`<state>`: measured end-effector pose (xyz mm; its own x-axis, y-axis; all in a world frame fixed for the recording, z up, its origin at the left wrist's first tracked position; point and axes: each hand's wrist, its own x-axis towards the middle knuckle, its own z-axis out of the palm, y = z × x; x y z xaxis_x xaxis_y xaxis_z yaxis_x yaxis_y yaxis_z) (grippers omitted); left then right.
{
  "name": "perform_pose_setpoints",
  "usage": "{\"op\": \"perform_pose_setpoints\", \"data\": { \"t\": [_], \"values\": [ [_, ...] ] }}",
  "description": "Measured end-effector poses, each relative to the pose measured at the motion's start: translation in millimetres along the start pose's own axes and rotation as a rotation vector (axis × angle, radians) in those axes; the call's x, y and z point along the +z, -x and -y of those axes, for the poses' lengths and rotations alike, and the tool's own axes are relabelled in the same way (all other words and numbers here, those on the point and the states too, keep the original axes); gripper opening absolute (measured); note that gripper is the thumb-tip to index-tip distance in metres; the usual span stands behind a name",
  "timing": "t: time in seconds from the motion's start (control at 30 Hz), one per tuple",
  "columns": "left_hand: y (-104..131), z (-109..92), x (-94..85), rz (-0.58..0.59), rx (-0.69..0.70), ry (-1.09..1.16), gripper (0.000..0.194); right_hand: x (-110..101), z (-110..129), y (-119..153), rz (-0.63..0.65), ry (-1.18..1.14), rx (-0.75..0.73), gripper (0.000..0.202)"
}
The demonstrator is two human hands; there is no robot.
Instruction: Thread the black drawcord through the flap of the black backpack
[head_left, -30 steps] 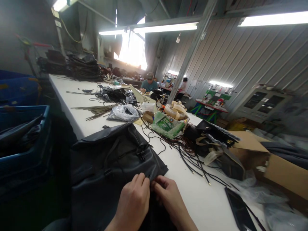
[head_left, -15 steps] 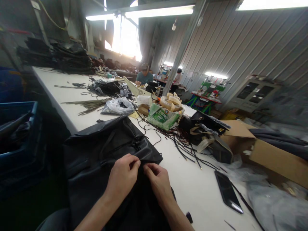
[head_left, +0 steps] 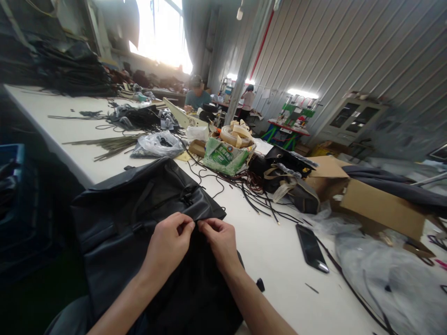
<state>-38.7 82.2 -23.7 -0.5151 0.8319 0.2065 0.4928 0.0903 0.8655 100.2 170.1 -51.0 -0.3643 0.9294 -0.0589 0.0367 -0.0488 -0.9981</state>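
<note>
A large black bag [head_left: 115, 223] of smooth, leather-like material lies over the table's near edge and toward my lap. Both hands meet at its right part, below a small black fitting [head_left: 188, 195]. My left hand [head_left: 172, 237] is closed, thumb and index finger pinched on the bag's material. Just right of it, my right hand [head_left: 220, 237] pinches the same area, fingertips a small gap from the left ones. Whatever fine detail sits between the fingertips is too small and dark to make out.
On the white table [head_left: 265, 260] lie a phone [head_left: 312, 247], black cords [head_left: 258, 200], a green-and-white packet [head_left: 225, 156] with beige tape rolls, and a clear plastic bag [head_left: 157, 144]. A cardboard box [head_left: 384, 207] stands right, a blue crate [head_left: 21, 195] left. One person [head_left: 198, 97] sits beyond the table.
The view has swung to the right, so the surroundings shift left and slightly up. Both hands keep their pinch at the same part of the bag.
</note>
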Motion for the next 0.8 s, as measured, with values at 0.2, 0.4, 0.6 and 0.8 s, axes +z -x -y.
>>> {"op": "perform_pose_setpoints", "data": {
  "t": [0.2, 0.4, 0.6, 0.8],
  "values": [
    [-0.2, -0.4, -1.3, 0.0, -0.014, 0.027, 0.019, 0.8, 0.6, 1.8, 0.001, 0.0, -0.004, 0.029],
    [0.9, -0.5, -0.4, 0.0, -0.008, 0.028, 0.018, 4.8, 0.3, 0.3, -0.009, -0.006, -0.014, 0.024],
    [6.6, 1.8, 3.0, 0.005, 0.035, -0.024, 0.021, 4.1, -4.4, 2.0, 0.025, -0.008, -0.01, 0.026],
    [-14.7, 10.5, -1.3, 0.096, 0.043, -0.054, 0.034, -3.3, -7.2, 1.8, 0.082, 0.022, -0.029, 0.03]
  ]
}}
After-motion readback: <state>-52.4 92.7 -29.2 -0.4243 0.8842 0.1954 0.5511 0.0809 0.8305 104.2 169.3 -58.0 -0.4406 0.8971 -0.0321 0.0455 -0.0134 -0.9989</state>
